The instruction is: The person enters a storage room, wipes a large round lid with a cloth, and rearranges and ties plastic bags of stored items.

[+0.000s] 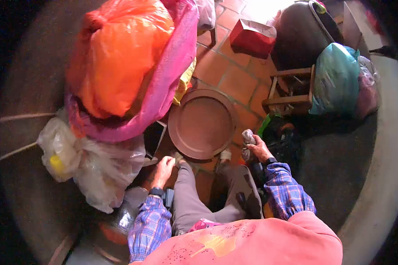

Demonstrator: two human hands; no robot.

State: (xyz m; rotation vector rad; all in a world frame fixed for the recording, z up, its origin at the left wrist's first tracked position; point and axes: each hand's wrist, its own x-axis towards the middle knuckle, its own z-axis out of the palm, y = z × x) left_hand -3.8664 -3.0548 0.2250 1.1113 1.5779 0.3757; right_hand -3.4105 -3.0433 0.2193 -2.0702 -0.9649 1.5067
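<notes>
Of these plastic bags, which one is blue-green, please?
The blue-green bag is beside the wooden frame, at right. The orange bag at upper left and the whitish bag below it have different colours.

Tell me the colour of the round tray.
The round tray is reddish-brown; head view shows it best.

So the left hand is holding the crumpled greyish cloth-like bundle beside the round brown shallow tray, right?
Not quite: the head view shows the right hand holding the crumpled greyish cloth-like bundle, not the left hand. It is indeed beside the round brown shallow tray.
</notes>
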